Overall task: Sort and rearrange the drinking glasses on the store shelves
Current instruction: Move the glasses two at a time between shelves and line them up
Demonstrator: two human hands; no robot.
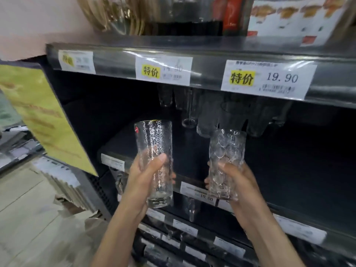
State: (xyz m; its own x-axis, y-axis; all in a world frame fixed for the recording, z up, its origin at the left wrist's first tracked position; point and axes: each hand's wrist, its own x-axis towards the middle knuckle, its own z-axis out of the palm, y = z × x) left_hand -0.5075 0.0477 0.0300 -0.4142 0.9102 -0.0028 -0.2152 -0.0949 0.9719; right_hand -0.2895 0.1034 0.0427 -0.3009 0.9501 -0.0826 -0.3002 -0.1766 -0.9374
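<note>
My left hand [146, 176] grips a tall clear glass [154, 139] with a crackle texture and a small red sticker near its rim, held upright in front of the dark shelf [289, 170]. My right hand [237, 180] grips a shorter clear glass [226, 149] with a dimpled pattern, upright, just above the shelf's front edge. Several more clear glasses [212, 116] stand in a group at the back of the same shelf, partly hidden under the shelf above.
The upper shelf edge carries price tags [268, 79] reading 19.90. Boxed goods [296, 18] sit on top. A yellow sign [44, 120] hangs at the left end. Lower shelves [183, 237] hold more glassware and labels. Flattened cardboard [63, 182] lies on the floor, left.
</note>
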